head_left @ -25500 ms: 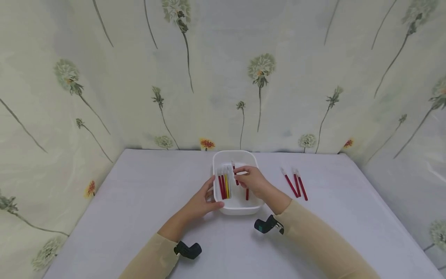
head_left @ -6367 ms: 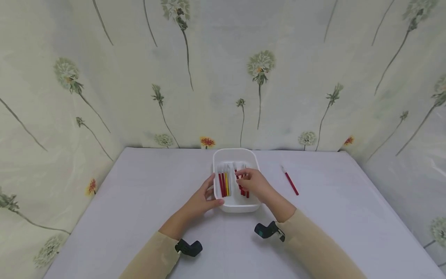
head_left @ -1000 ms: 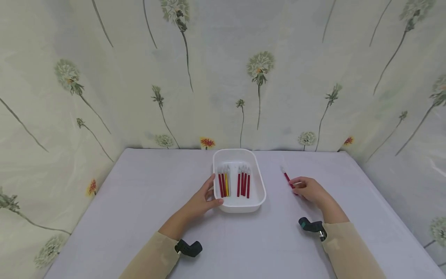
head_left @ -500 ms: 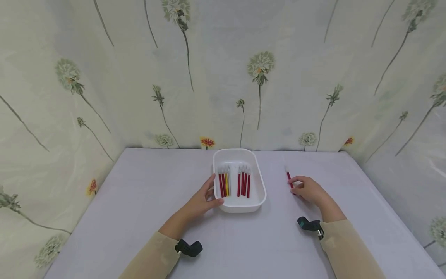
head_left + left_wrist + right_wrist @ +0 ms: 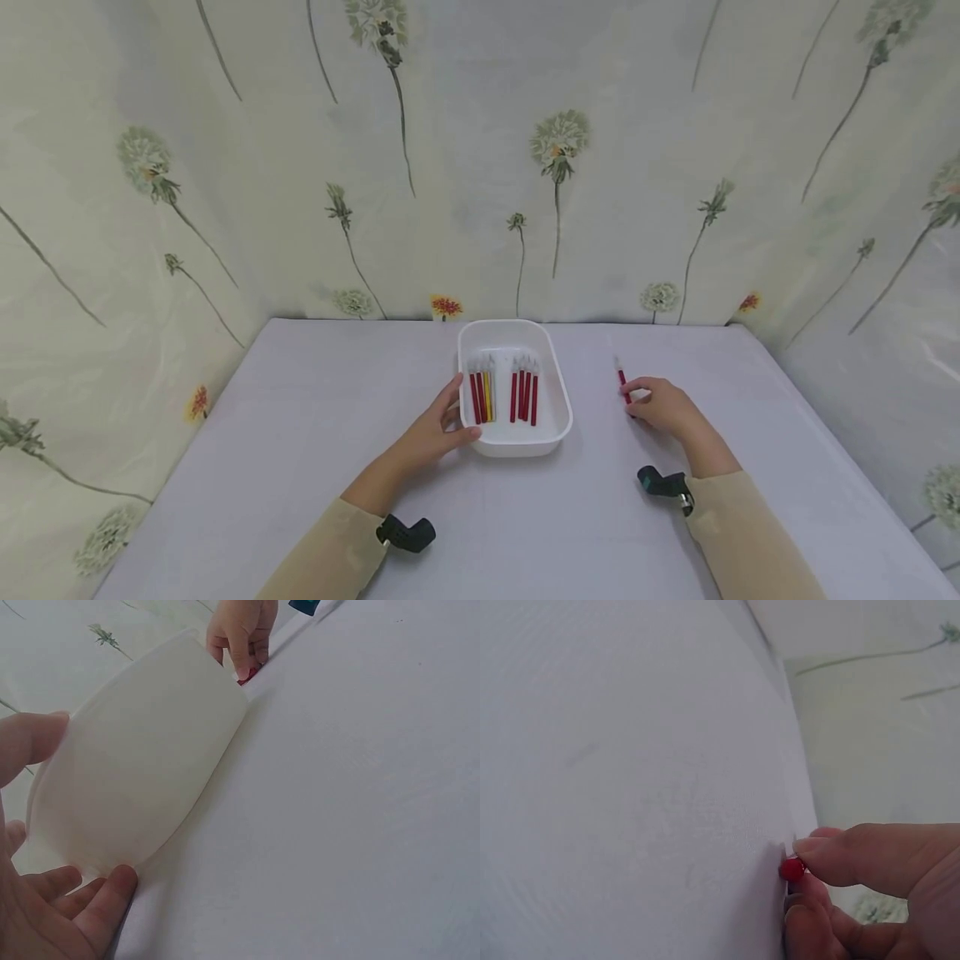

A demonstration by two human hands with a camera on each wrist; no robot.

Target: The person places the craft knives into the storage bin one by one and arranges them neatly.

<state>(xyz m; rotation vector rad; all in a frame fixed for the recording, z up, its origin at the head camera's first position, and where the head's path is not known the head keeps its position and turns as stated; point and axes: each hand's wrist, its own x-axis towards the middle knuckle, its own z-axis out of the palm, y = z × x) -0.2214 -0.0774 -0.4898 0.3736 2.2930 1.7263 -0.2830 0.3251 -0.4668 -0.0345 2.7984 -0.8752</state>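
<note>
My left hand (image 5: pixel 429 432) grips the near left corner of a white plastic tray (image 5: pixel 517 451), thumb and fingers spread along its outer wall. The left wrist view shows that hand (image 5: pixel 52 900) against the tray wall (image 5: pixel 150 750). To the right of the tray, my right hand (image 5: pixel 663 408) pinches a slim red pen with a clear tip or cap (image 5: pixel 622 377), close over the table. The right wrist view shows the red pen's round end (image 5: pixel 792 870) between thumb and fingers. Inside the tray lie red pens, a yellow pen (image 5: pixel 487 397) and a pale one at left, and several red pens (image 5: pixel 523 397) at right.
A white cloth (image 5: pixel 330 392) covers the table, which meets a dandelion-print backdrop (image 5: pixel 465 167) at the back and both sides. A dark wrist camera (image 5: pixel 406 533) sits on the left wrist, another wrist camera (image 5: pixel 663 482) on the right.
Red pens once loose at right now lie in the tray's right row. My right hand went from the tray to the last loose pen, pinched it and turned it slightly. The left hand stayed.
</note>
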